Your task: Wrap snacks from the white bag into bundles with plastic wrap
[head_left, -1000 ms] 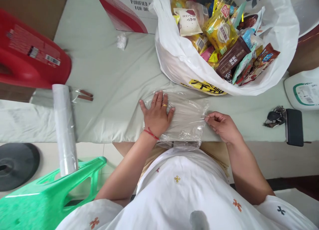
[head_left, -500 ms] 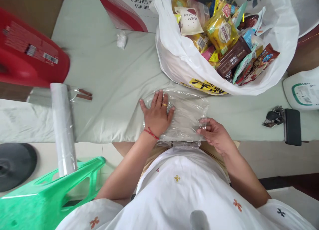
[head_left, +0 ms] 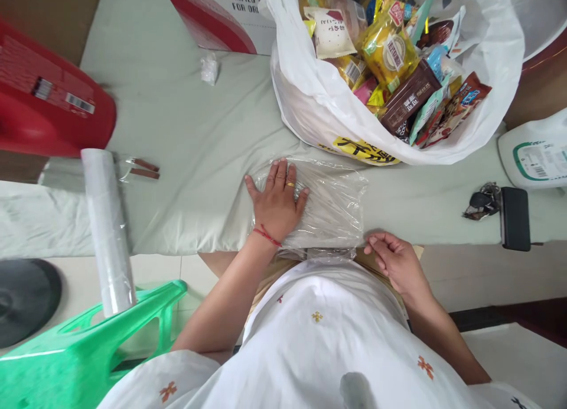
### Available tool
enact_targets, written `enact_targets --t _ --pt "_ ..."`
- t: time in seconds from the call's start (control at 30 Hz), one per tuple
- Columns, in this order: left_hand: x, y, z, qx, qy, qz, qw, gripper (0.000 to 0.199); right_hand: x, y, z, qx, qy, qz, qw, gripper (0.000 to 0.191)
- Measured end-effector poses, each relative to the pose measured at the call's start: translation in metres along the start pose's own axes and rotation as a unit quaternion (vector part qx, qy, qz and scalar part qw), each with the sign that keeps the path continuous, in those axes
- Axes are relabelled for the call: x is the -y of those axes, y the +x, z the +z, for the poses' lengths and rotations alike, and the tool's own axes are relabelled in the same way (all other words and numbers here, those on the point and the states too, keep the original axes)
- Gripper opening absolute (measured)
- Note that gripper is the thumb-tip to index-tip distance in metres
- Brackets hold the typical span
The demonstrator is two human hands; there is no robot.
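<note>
A piece of thin clear plastic, a bag or a sheet, lies spread on the cloth-covered table, its near part hanging over the front edge. My left hand rests flat on its left side with fingers spread, pressing it down. Beside its near right corner is my right hand, just off the table's front edge. Those fingers are curled, thumb and forefinger together. Whether a bit of the plastic is pinched between them is too small to make out.
A white plastic bag full of wrapped snacks stands behind. Left are a red jug, a clear plastic roll and a green stool. Keys, a black phone and a white bottle lie right.
My right hand has moved down and right, from over the plastic's right edge to its near corner. The plastic lies flatter on that side. My left hand has stayed in place.
</note>
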State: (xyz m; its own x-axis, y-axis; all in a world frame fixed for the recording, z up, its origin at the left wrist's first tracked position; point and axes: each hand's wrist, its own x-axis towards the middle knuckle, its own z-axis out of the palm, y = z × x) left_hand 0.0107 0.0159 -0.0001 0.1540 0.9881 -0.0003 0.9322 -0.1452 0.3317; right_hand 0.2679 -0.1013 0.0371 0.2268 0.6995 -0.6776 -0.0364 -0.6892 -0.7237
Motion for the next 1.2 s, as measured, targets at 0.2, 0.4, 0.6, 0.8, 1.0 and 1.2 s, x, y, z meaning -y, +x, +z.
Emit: enact_targets --t 0.2,0.4,0.6,0.8,1.0,1.2 --pt "0.0 0.0 0.0 0.004 -0.002 -0.001 1.0 0.066 -0.034 -0.016 0.004 0.037 0.009 0.051 0.998 0.062" --pt "0.001 -0.001 -0.001 0.004 -0.004 0.003 1.0 0.066 -0.038 -0.014 0.017 0.089 0.11 0.077 0.987 0.058" --pt "0.0 0.0 -0.001 0.001 -0.005 0.002 1.0 0.066 -0.04 -0.028 0.01 0.021 0.023 0.033 0.999 0.063" --pt "0.0 -0.001 -0.002 0.003 -0.004 0.004 1.0 0.065 -0.039 -0.024 0.02 -0.017 -0.085 -0.053 0.995 0.064" --pt "0.0 -0.001 -0.001 0.0 -0.009 0.005 1.0 0.066 -0.044 -0.024 0.021 -0.018 -0.151 -0.117 0.981 0.051" --pt "0.001 -0.001 0.0 -0.001 -0.008 0.004 1.0 0.067 -0.05 -0.034 0.009 -0.023 -0.166 -0.103 0.98 0.054"
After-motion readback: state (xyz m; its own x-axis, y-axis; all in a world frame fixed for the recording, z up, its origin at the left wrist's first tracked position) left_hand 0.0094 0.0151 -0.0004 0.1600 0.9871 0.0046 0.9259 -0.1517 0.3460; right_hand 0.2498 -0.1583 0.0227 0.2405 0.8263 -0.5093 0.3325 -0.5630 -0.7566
